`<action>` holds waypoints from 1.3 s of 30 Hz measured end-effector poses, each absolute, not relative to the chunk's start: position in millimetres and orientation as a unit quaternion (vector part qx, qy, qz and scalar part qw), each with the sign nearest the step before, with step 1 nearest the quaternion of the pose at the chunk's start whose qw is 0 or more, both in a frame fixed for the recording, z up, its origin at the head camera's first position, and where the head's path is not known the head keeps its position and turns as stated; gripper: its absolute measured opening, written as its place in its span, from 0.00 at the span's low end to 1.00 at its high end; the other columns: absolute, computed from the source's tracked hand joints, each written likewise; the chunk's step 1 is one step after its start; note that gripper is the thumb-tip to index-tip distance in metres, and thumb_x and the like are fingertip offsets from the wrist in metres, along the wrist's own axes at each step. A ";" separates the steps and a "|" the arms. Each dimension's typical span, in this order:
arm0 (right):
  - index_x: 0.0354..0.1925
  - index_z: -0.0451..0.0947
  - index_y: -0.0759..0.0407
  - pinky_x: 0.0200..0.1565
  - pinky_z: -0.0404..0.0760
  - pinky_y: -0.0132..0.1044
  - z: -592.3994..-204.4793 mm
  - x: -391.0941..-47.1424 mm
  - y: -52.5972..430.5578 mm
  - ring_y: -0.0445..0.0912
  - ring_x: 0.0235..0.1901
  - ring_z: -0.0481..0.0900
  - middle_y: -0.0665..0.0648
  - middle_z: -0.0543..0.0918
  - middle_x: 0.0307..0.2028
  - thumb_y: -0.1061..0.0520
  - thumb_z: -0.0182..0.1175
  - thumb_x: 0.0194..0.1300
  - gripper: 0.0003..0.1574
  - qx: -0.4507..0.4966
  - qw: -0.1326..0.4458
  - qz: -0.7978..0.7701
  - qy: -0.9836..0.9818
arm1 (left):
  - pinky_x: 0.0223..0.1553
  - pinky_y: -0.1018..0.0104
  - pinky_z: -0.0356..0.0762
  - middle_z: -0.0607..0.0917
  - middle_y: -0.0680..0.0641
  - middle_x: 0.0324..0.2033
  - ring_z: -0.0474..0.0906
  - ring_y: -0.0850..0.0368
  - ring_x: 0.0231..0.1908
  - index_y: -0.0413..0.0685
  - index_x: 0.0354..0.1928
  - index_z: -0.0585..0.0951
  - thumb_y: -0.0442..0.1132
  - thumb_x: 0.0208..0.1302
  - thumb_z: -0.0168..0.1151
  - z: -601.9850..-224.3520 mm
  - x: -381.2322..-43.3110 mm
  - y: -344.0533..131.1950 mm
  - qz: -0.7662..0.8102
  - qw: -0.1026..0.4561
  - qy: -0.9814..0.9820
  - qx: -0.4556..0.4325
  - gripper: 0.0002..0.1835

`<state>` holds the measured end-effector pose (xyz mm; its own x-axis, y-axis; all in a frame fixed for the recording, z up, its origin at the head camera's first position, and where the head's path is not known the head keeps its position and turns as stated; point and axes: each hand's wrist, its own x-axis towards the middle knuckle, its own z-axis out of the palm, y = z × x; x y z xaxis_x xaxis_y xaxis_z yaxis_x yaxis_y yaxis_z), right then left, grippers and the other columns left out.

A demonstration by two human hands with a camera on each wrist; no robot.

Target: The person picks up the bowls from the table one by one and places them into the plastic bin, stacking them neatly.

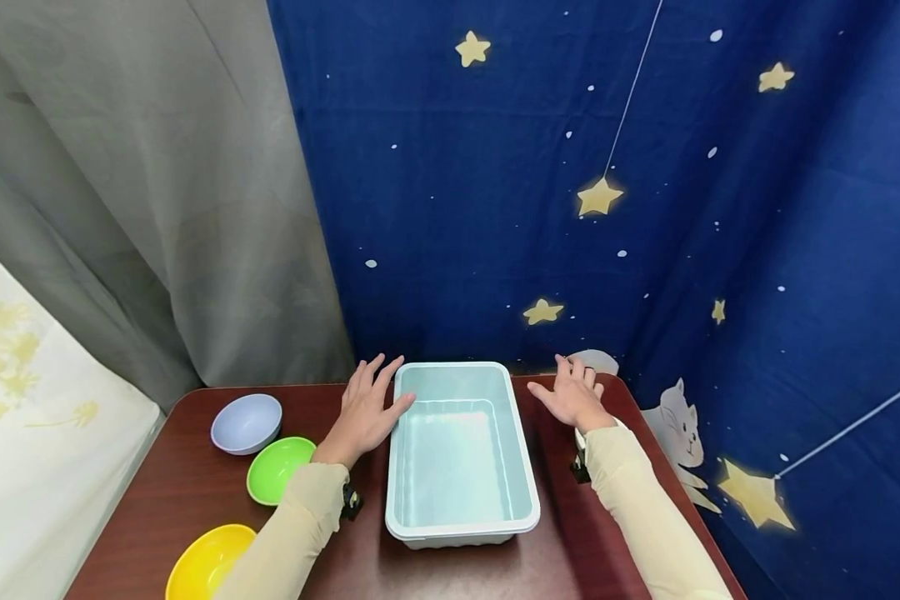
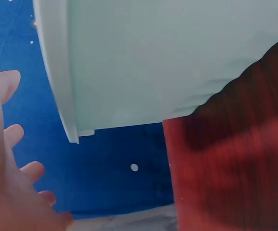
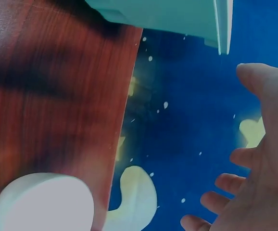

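A light blue-green rectangular plastic tub [image 1: 457,467] with a pale rim stands on the table, its inside bare. My left hand [image 1: 366,412] hovers by its left side with fingers spread and thumb near the rim. In the left wrist view a gap shows between the left thumb and the tub wall [image 2: 144,62]. To the right of the tub and apart from it, my right hand [image 1: 572,396] hangs with fingers loosely bent. The right wrist view shows that hand [image 3: 269,144] holding nothing, below the tub's rim corner [image 3: 223,29].
Left of the tub on the brown table [image 1: 457,575] are a lavender bowl [image 1: 246,423], a green bowl [image 1: 277,471] and a yellow bowl [image 1: 206,562], partly behind the left sleeve. A white rounded object [image 3: 45,204] sits near the table edge. Curtains [image 1: 487,208] hang behind.
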<state>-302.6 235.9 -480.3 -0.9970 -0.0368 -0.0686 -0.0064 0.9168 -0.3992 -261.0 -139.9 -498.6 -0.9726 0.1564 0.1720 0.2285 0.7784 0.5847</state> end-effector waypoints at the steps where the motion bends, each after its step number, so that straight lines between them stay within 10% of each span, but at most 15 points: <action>1: 0.80 0.45 0.63 0.64 0.54 0.71 -481.3 -301.5 238.9 0.72 0.71 0.48 0.71 0.47 0.76 0.29 0.54 0.70 0.59 -0.006 0.034 -0.205 0.978 | 0.73 0.26 0.45 0.49 0.44 0.82 0.38 0.36 0.81 0.69 0.80 0.54 0.68 0.72 0.52 -500.1 -260.0 -140.3 -0.322 0.056 -0.939 -0.104 0.40; 14: 0.78 0.45 0.68 0.62 0.53 0.73 -496.5 -289.6 276.6 0.74 0.68 0.48 0.77 0.48 0.73 0.32 0.59 0.66 0.62 0.051 0.016 -0.221 0.974 | 0.71 0.32 0.61 0.51 0.50 0.81 0.45 0.45 0.79 0.65 0.71 0.70 0.67 0.73 0.51 -517.0 -246.3 -147.8 -0.399 0.059 -0.910 -0.096 0.30; 39: 0.75 0.45 0.70 0.62 0.54 0.73 -544.3 -261.5 316.7 0.75 0.65 0.48 0.81 0.49 0.69 0.25 0.63 0.58 0.71 0.145 0.039 -0.258 0.954 | 0.71 0.33 0.62 0.56 0.51 0.79 0.51 0.47 0.77 0.66 0.68 0.73 0.63 0.73 0.55 -536.1 -237.5 -144.1 -0.432 0.051 -0.898 -0.074 0.26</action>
